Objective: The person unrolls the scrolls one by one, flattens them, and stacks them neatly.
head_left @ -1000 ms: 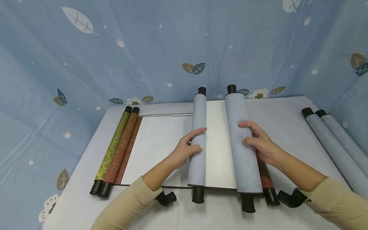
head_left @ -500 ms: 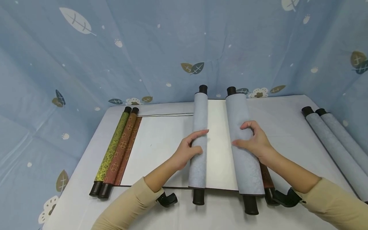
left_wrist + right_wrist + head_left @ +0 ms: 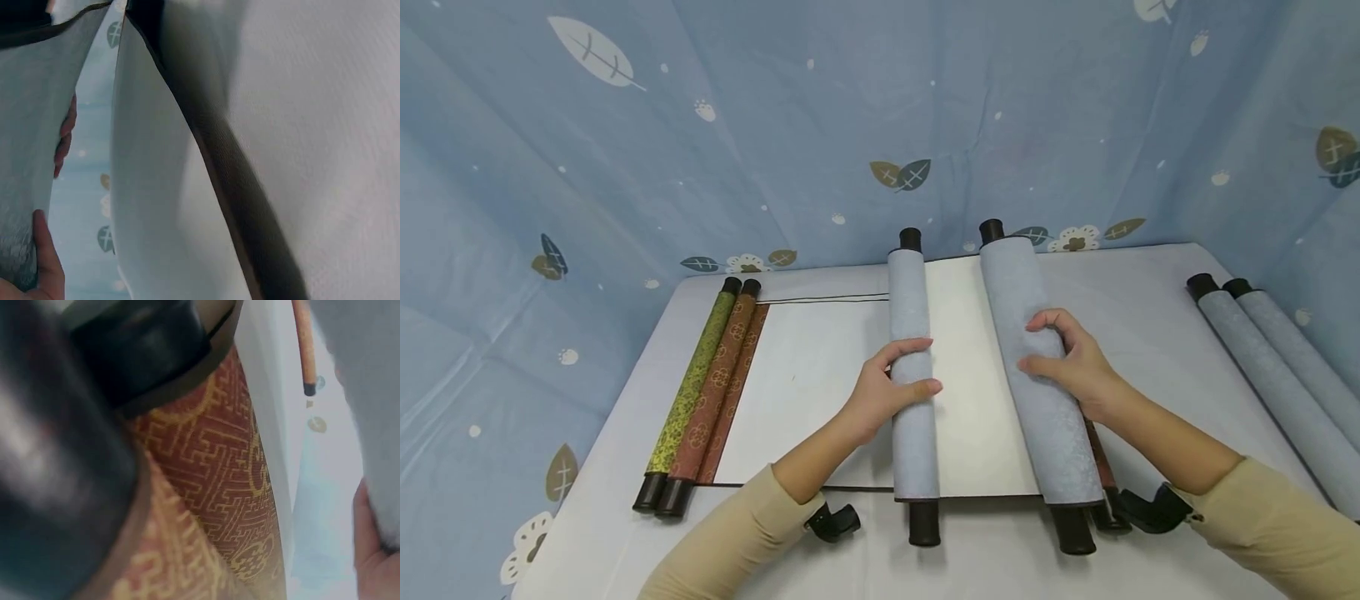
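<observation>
Fingers (image 3: 906,347) of left hand (image 3: 876,393) and right hand (image 3: 1081,367) grip blue-grey rolls (image 3: 915,454), sheet (image 3: 976,392) between.

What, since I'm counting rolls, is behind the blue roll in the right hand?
A brown roll shows past the right edge; the blue roll and right hand cover its far part.

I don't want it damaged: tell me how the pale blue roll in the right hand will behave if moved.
Pushed, the pale blue roll would probably turn easily, as it looks cylindrical. It may drag or wind the off-white sheet that runs up to it. Lifted, it should stay fairly straight, since it lies unbent between black end caps.
</observation>
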Demonstrator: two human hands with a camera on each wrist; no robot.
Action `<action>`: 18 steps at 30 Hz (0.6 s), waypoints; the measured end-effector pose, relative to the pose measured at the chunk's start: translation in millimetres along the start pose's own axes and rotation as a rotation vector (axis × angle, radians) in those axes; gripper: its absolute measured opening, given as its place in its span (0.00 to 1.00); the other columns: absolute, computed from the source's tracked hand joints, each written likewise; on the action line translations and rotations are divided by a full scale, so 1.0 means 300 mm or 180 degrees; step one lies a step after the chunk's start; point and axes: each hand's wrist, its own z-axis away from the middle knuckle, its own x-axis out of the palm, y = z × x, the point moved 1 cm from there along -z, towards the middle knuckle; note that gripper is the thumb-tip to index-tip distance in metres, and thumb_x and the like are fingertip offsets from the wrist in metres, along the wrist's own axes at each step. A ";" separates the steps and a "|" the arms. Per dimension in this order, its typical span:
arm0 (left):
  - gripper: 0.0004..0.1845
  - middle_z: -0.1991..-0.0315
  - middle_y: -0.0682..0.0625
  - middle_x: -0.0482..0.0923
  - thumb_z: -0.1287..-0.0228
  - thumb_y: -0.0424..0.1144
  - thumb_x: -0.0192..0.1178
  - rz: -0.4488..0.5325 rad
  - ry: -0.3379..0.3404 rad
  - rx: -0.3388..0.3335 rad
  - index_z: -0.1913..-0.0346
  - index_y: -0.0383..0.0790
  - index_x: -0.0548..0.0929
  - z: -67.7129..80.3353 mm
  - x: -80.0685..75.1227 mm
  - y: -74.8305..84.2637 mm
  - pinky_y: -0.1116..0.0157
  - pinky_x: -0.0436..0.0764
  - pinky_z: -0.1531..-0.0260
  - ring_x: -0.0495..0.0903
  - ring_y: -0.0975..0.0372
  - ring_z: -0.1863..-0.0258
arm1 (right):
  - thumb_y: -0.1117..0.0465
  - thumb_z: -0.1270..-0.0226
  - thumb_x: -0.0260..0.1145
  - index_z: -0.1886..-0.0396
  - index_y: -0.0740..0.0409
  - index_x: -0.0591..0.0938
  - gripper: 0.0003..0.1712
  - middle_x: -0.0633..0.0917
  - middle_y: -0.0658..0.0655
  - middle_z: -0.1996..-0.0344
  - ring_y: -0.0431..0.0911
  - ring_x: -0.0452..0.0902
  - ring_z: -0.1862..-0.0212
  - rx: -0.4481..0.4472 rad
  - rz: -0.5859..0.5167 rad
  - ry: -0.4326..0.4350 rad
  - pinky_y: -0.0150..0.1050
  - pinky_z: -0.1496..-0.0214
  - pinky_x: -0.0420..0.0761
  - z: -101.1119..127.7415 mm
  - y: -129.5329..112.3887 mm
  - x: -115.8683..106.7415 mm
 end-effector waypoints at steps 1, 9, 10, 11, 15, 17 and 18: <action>0.31 0.39 0.49 0.68 0.49 0.35 0.71 -0.0036 0.0060 -0.0026 0.40 0.53 0.76 -0.001 -0.001 0.001 0.58 0.74 0.57 0.70 0.55 0.47 | 0.70 0.43 0.65 0.56 0.39 0.73 0.23 0.62 0.52 0.41 0.49 0.59 0.45 0.0004 -0.0056 -0.0043 0.44 0.57 0.71 0.000 0.001 -0.003; 0.28 0.42 0.43 0.66 0.48 0.29 0.65 0.0045 0.0175 0.0020 0.43 0.47 0.73 -0.004 -0.002 0.004 0.57 0.74 0.60 0.69 0.50 0.49 | 0.64 0.39 0.65 0.49 0.49 0.81 0.18 0.70 0.51 0.41 0.45 0.63 0.43 0.0107 0.0189 -0.0125 0.40 0.53 0.72 -0.004 0.010 -0.017; 0.28 0.42 0.43 0.66 0.48 0.29 0.64 0.0031 0.0195 0.0065 0.43 0.47 0.73 -0.005 -0.001 0.007 0.57 0.73 0.59 0.68 0.50 0.48 | 0.62 0.41 0.68 0.49 0.52 0.80 0.19 0.71 0.53 0.41 0.46 0.63 0.43 0.0116 0.0333 -0.0075 0.39 0.52 0.70 -0.006 0.011 -0.013; 0.28 0.42 0.42 0.66 0.48 0.28 0.63 0.0014 0.0215 0.0116 0.43 0.46 0.73 -0.006 -0.001 0.009 0.57 0.73 0.59 0.68 0.50 0.48 | 0.61 0.43 0.71 0.49 0.56 0.80 0.21 0.72 0.55 0.42 0.46 0.62 0.43 0.0123 0.0476 -0.0029 0.39 0.52 0.69 -0.006 0.011 -0.007; 0.28 0.42 0.42 0.66 0.50 0.27 0.60 0.0006 0.0262 0.0207 0.43 0.46 0.73 -0.009 0.002 0.013 0.58 0.72 0.58 0.68 0.51 0.48 | 0.56 0.53 0.78 0.50 0.64 0.77 0.31 0.72 0.61 0.42 0.51 0.61 0.43 0.0192 0.0822 0.0085 0.41 0.52 0.65 -0.001 0.005 0.013; 0.29 0.43 0.42 0.66 0.50 0.26 0.60 0.0038 0.0245 0.0200 0.42 0.46 0.73 -0.012 0.004 0.012 0.59 0.73 0.59 0.68 0.51 0.49 | 0.58 0.53 0.78 0.52 0.65 0.77 0.30 0.71 0.63 0.42 0.54 0.61 0.43 0.0222 0.0892 0.0130 0.44 0.51 0.64 0.004 -0.002 0.016; 0.29 0.42 0.42 0.66 0.51 0.26 0.59 0.0047 0.0234 0.0196 0.42 0.46 0.72 -0.013 0.005 0.011 0.59 0.73 0.59 0.69 0.51 0.49 | 0.59 0.53 0.77 0.53 0.66 0.77 0.29 0.71 0.64 0.42 0.55 0.60 0.41 0.0228 0.0895 0.0159 0.45 0.49 0.64 0.006 -0.006 0.016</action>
